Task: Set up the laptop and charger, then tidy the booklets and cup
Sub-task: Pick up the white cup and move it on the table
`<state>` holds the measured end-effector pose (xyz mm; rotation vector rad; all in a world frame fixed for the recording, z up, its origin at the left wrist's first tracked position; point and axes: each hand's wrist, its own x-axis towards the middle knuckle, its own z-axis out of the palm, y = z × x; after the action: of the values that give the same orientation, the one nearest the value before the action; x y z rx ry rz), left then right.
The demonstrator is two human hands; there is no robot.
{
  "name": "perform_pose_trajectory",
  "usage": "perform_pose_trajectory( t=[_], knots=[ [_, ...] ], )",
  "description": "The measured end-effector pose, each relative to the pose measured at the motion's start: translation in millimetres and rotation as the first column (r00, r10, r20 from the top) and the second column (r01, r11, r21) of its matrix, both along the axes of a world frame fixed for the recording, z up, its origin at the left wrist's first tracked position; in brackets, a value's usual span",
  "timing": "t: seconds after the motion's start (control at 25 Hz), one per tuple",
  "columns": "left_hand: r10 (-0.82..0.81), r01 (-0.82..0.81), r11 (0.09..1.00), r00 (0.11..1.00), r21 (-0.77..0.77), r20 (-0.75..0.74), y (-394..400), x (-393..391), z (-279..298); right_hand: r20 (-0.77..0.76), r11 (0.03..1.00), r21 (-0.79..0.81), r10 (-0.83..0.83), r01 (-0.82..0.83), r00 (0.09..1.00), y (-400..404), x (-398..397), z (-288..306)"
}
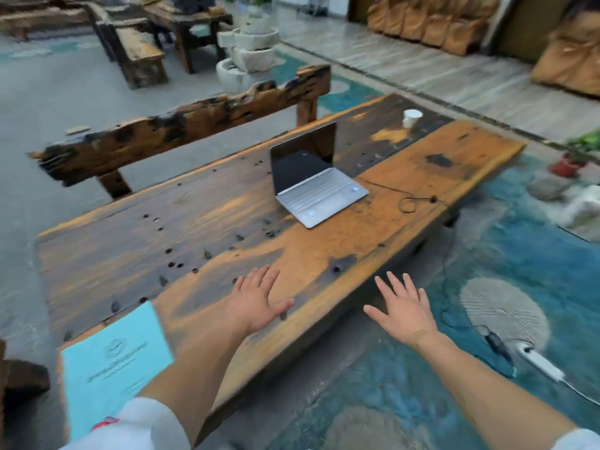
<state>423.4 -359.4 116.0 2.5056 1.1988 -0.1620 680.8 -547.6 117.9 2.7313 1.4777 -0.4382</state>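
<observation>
Wooden counter (227, 203) holds the open laptop (319, 186); both hands, left (256, 300) and right (401, 308), hover empty, fingers spread. Square the booklet (113, 362) to the near corner next.

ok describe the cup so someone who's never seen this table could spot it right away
Start at the long wooden table and find the open silver laptop near its middle. Look past the laptop toward the table's far end: the cup stands alone there on the dark wood, small and white, the only pale thing at that end.
</observation>
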Motion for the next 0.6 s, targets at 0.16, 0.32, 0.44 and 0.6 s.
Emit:
perform_pose_trajectory(
  t=[0.16, 0.32, 0.44, 0.6],
  knots=[
    [-0.155, 0.155, 0.988, 0.987, 0.015, 0.03, -12.4, 97.2, 13.2, 0.03, 0.983, 0.017, -0.182, 0.182, 0.983, -59.8, 67.8, 13.7],
    [-0.313, 0.311, 0.95, 0.947, 0.033, 0.072, -30.4, 172.1, 17.5, 0.036, 0.936, 0.014, -0.351, 0.351, 0.936, -104.1, 116.2, 19.6],
    [-0.405, 0.403, 0.914, 0.911, 0.049, 0.08, -34.5, 221.0, 16.8, 0.04, 0.898, 0.009, -0.44, 0.44, 0.897, -125.7, 140.6, 20.4],
    [-0.508, 0.506, 0.861, 0.861, 0.059, 0.037, -29.3, 281.0, 16.6, 0.04, 0.847, 0.004, -0.531, 0.531, 0.847, -137.7, 168.1, 19.1]
  ],
)
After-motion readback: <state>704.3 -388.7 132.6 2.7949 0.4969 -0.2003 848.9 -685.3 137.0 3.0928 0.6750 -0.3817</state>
